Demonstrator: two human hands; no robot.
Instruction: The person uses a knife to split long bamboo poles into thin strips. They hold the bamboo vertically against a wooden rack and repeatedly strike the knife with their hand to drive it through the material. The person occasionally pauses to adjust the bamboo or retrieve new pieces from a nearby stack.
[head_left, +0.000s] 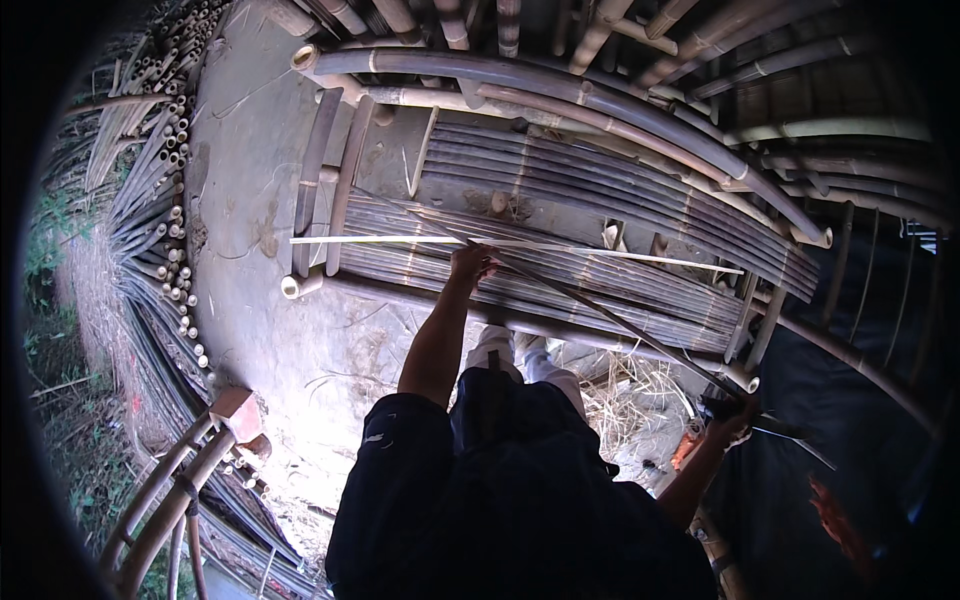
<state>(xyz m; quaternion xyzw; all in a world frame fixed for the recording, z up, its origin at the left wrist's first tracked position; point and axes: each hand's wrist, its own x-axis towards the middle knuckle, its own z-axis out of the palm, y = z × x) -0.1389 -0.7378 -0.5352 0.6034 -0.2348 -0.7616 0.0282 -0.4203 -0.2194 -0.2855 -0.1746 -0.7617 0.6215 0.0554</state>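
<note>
The left hand (pixel 470 264) pins a long bamboo strip (pixel 600 312) against the slat frame (pixel 560 200), grip pinching it, while the right hand (pixel 728 425) clasps its far end, steady alignment seeming needed.

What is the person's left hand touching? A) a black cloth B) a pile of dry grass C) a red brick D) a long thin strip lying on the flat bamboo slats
D: the left hand rests on a long thin strip that runs across the bamboo slats toward the right hand.
</note>
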